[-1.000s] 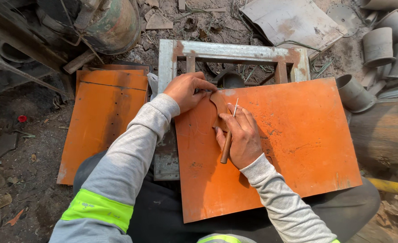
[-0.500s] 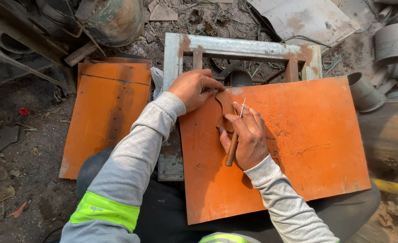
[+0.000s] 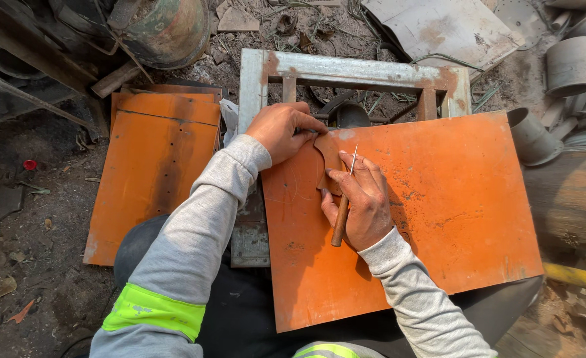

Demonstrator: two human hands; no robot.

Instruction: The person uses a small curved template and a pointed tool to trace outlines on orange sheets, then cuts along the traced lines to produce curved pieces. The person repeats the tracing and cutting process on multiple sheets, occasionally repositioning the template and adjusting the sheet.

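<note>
Right grip [image 3: 367,204] holds one scriber [image 3: 343,200] on one orange sheet [image 3: 439,219].
</note>
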